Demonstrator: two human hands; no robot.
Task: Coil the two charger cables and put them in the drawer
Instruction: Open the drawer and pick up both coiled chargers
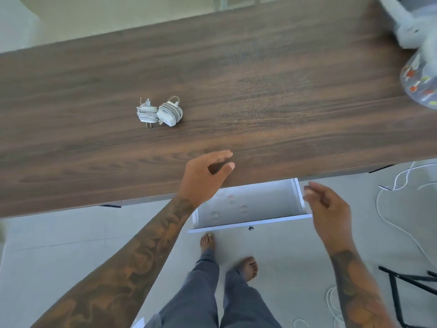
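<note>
Two white chargers with their cables coiled around them lie side by side on the dark wooden table (pixel 260 74): the left charger bundle (pixel 147 113) and the right charger bundle (pixel 169 112), touching each other. A white drawer (pixel 250 222) stands pulled out under the table's near edge, and nothing lies inside it. My left hand (pixel 203 176) hovers over the table's near edge above the drawer's left side, fingers apart, holding nothing. To the drawer's right, my right hand (pixel 328 209) is beside its right wall, fingers loosely curled, holding nothing.
A clear bag with colourful contents (pixel 419 84) and a pale cloth (pixel 406 27) sit at the table's far right. White cables (pixel 390 209) trail on the floor at right, near a black metal frame (pixel 406 287). My bare feet stand below the drawer.
</note>
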